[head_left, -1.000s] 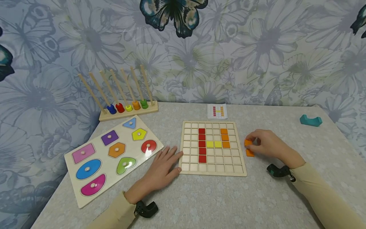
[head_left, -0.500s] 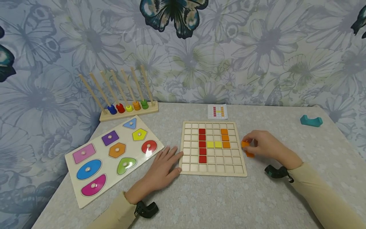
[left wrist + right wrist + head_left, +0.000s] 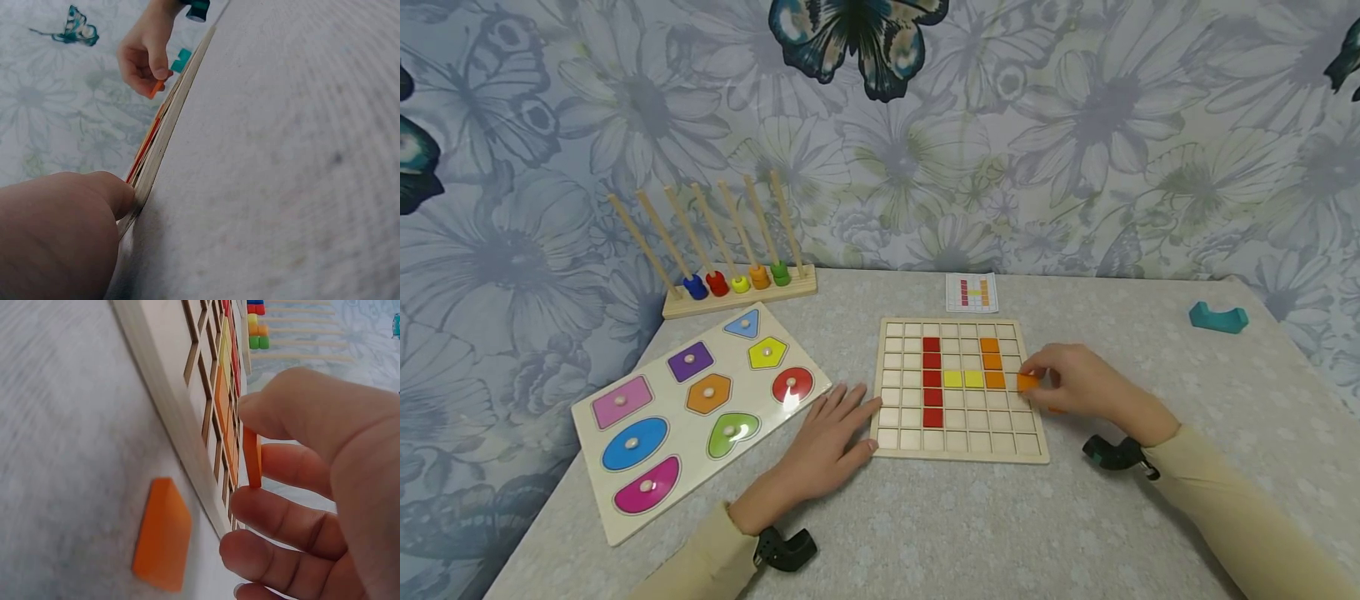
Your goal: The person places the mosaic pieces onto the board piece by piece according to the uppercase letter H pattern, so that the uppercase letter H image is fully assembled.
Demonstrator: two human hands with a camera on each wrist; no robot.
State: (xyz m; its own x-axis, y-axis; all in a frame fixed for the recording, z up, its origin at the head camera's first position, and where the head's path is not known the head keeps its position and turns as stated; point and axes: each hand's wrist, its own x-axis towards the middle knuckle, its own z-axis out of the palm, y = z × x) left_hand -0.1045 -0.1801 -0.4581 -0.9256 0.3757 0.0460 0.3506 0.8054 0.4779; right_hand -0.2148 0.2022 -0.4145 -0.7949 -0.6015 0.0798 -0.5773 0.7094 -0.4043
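Note:
An orange square tile [image 3: 252, 457] is pinched between the thumb and fingers of my right hand [image 3: 1078, 382], over the right edge of the wooden grid board [image 3: 958, 450]. Set in the board are a column of red tiles [image 3: 932, 379], two yellow tiles [image 3: 962, 379] and three orange tiles [image 3: 991, 362]. Another orange tile [image 3: 164, 537] lies on the table right of the board, mostly hidden by the hand in the head view. My left hand [image 3: 823, 446] lies flat with spread fingers, its thumb and fingertips at the board's left edge.
A small pattern card [image 3: 972, 293] lies behind the board. To the left are a knobbed shape puzzle [image 3: 647, 450] and a wooden peg stand [image 3: 741, 298] with coloured beads. A teal curved block [image 3: 1217, 317] sits at the far right.
My right hand has picked an orange tile off the table on the right and carried it left to the board's edge. The left hand has stayed in place.

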